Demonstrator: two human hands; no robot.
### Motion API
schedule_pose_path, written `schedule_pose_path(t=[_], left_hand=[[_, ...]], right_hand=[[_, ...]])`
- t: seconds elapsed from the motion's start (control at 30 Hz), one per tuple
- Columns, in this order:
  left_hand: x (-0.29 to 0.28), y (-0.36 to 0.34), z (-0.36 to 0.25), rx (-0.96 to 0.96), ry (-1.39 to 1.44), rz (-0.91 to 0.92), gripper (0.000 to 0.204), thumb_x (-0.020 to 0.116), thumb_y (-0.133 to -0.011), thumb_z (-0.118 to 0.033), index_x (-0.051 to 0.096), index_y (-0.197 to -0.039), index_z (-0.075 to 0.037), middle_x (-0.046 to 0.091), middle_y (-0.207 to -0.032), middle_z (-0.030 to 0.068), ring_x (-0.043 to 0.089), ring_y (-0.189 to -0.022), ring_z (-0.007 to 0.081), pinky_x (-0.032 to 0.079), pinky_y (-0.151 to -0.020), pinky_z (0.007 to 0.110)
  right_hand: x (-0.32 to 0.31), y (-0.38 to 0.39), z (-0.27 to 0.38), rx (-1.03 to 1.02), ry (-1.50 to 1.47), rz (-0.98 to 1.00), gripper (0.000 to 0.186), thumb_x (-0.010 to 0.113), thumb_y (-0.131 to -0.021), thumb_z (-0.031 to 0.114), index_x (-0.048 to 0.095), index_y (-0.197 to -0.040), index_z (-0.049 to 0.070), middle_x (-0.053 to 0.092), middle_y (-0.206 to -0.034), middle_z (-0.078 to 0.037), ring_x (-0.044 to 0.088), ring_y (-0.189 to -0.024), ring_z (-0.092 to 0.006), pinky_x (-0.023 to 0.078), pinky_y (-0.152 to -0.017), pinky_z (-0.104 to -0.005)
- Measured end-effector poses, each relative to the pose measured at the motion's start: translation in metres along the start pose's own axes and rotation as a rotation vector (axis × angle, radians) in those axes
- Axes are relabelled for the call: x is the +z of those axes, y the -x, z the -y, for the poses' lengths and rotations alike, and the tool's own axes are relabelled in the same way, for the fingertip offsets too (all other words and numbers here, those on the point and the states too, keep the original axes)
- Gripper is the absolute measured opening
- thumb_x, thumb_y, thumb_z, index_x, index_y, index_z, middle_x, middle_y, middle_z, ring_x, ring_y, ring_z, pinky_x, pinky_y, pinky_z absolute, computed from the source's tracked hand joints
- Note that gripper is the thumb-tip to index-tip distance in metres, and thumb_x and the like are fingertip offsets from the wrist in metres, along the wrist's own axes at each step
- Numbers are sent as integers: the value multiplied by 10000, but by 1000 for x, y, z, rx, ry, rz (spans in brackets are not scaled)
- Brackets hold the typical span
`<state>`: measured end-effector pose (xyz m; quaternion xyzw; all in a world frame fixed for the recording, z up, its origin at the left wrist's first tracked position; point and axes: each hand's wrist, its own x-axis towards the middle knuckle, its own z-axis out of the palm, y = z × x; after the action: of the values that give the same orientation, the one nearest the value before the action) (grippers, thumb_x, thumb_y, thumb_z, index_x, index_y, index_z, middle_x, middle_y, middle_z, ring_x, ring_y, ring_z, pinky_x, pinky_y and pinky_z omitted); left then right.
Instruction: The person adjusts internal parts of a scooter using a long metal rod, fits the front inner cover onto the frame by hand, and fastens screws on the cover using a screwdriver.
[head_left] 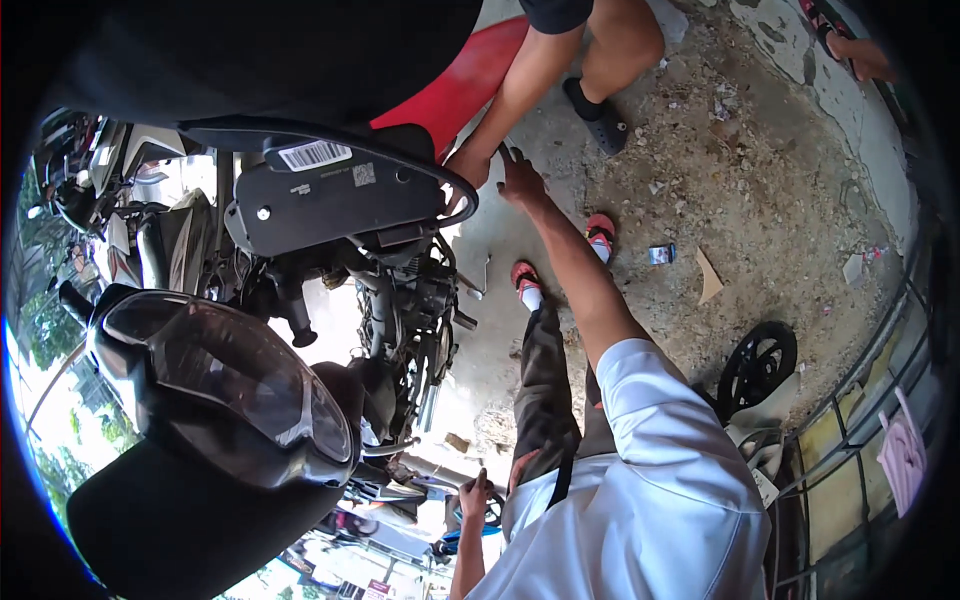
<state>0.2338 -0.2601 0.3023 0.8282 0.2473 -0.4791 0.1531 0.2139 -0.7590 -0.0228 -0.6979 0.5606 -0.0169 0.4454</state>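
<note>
My right arm, in a light blue sleeve, stretches forward, and my right hand (pixel 522 183) has its fingers apart with nothing visible in them. It is near another person's hand (pixel 468 170), which rests at a curved black loop on the edge of a black plastic panel (pixel 325 205). That panel bears a white barcode label (pixel 315 155). It lies above a motorcycle's engine (pixel 425 285). My left hand (pixel 474 495) is low, beside my waist, with one finger raised and the rest partly hidden; it appears to touch nothing.
A motorcycle front with a clear headlight (pixel 235 370) fills the lower left. The other person's black clog (pixel 600 118) stands on the dirt-strewn ground. A black wheel (pixel 758 365), a cardboard scrap (pixel 709 277) and a metal railing (pixel 845 420) are at the right.
</note>
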Motion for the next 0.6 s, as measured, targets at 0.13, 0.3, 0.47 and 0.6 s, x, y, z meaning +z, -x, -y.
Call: schedule_pose_path(t=[0.13,0.3,0.47,0.6], left_hand=[[15,19,-9,59,-153,-31,374,608,-824,-327,594,-620,-13,541,-555,12,433,-454,65,313,-420,219],[8,7,-14,39,-128,-12,383,573,-844,-348,600,-617,-40,485,-508,-14,402,-442,53,291,-418,208],[2,8,-48,74,-116,-23,362,574,-846,-273,555,-587,-21,477,-514,8,396,-449,71,290,-421,230],[-17,-12,-50,154,-180,42,385,569,-851,-315,580,-609,-15,484,-526,12,385,-449,76,312,-438,231]], right_hand=[[5,-40,-12,-110,-10,-89,705,656,-682,173,326,-1304,144,390,-1281,-160,482,-1066,-348,456,-826,-433],[4,-53,-34,-503,92,-99,424,647,-679,214,553,-1074,92,575,-1064,-115,554,-953,-284,470,-777,-394],[-33,-24,-45,-599,352,179,225,622,-698,213,590,-864,64,621,-892,-117,595,-811,-301,478,-703,-406],[-47,21,-60,-228,257,45,223,613,-716,251,610,-838,65,624,-869,-131,597,-828,-308,477,-711,-416]])
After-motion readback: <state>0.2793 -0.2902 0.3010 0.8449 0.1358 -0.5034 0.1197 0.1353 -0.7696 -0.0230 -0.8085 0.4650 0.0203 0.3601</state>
